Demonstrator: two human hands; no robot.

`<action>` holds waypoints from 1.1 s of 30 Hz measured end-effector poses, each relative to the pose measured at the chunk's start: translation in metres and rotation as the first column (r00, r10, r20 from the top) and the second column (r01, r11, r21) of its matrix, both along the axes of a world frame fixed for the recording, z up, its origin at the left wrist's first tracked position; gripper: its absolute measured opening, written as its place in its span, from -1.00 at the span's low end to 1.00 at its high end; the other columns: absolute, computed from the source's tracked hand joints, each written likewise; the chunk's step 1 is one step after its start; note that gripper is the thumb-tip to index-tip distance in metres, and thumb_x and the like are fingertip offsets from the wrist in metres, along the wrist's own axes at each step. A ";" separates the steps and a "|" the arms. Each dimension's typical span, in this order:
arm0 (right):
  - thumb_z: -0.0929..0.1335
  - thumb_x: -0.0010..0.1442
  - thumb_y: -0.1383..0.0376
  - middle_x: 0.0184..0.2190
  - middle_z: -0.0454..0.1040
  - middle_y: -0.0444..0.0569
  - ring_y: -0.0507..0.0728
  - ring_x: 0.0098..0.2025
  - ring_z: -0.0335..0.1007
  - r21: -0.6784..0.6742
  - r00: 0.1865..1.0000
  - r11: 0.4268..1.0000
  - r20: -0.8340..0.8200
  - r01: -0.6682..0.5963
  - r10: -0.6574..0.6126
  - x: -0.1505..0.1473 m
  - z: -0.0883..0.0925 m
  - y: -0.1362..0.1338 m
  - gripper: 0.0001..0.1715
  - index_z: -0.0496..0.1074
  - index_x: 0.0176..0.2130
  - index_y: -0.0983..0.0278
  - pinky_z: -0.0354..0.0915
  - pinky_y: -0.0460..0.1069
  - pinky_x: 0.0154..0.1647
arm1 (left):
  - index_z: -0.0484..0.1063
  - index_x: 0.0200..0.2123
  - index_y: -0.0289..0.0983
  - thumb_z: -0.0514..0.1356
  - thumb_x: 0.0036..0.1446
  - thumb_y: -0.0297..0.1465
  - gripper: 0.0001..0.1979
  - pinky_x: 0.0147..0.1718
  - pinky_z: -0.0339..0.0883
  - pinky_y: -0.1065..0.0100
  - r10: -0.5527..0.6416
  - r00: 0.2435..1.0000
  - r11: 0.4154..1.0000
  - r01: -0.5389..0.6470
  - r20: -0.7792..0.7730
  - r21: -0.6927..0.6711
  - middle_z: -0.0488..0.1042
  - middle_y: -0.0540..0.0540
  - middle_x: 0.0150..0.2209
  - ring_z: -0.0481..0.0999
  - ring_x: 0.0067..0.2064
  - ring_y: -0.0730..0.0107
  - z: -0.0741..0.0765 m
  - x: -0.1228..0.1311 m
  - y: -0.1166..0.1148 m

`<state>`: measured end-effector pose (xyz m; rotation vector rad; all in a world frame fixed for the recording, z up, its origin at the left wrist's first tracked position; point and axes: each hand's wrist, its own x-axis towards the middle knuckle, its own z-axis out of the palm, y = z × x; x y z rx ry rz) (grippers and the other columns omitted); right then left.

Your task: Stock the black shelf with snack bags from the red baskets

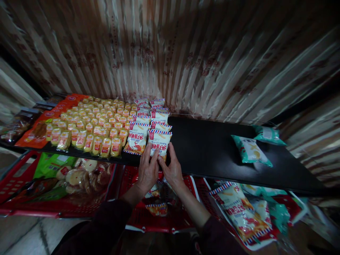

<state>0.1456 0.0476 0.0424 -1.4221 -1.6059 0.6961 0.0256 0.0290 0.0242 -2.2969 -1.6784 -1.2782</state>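
A white snack packet with a red and blue striped edge [160,141] lies at the front of a row of like packets on a black shelf [212,148]. My left hand [147,170] and my right hand [172,169] both pinch its lower edge, fingers closed on the wrapper. Beside it on the left lies another such packet [136,139], and more of them [156,113] run back toward the curtain.
Several small yellow packets [90,124] fill the shelf's left part, with orange packs [53,113] beyond. Two green packets [251,150] lie on the right. Red baskets [16,184] below hold snacks, and a large striped bag [239,209] sits lower right. A striped curtain [186,53] hangs behind.
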 end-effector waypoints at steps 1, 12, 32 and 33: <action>0.27 0.18 0.04 0.27 0.12 0.22 0.28 0.27 0.10 0.003 1.000 1.000 0.001 -0.001 0.001 0.000 0.000 0.000 -0.12 -0.05 0.31 0.38 0.11 0.22 0.23 | 0.05 0.26 -0.28 -0.01 0.21 -0.56 -0.46 0.20 0.09 0.04 -0.003 1.000 1.000 0.003 -0.004 -0.002 -0.12 -0.32 0.35 -0.08 0.35 0.11 0.000 0.000 0.000; 0.29 0.18 0.08 0.27 0.12 0.19 0.25 0.27 0.11 0.052 0.999 0.998 0.040 -0.019 0.017 0.002 -0.004 -0.007 -0.15 -0.04 0.31 0.37 0.11 0.20 0.25 | -0.04 0.29 -0.27 -0.02 0.21 -0.55 -0.42 0.20 0.09 0.00 -0.047 0.998 0.999 0.047 -0.030 -0.011 -0.25 -0.31 0.37 -0.17 0.37 0.06 0.000 -0.009 -0.005; 0.26 0.22 0.22 0.26 0.15 0.13 0.19 0.30 0.03 0.112 0.981 0.990 0.182 -0.088 0.066 0.005 -0.004 -0.013 -0.27 0.00 0.30 0.29 0.06 0.20 0.28 | -0.02 0.28 -0.31 0.01 0.18 -0.54 -0.40 0.22 -0.05 -0.13 0.015 0.991 1.000 -0.012 -0.132 0.020 -0.27 -0.34 0.37 -0.27 0.37 -0.02 -0.002 0.000 -0.006; 0.26 0.22 0.21 0.27 0.14 0.12 0.20 0.31 0.02 0.109 0.981 0.990 0.181 -0.089 0.068 0.005 -0.004 -0.013 -0.27 0.00 0.30 0.28 0.06 0.21 0.28 | -0.01 0.28 -0.31 0.02 0.17 -0.54 -0.40 0.22 -0.07 -0.13 0.012 0.991 1.000 -0.008 -0.135 0.026 -0.28 -0.34 0.37 -0.28 0.37 -0.03 -0.002 0.000 -0.007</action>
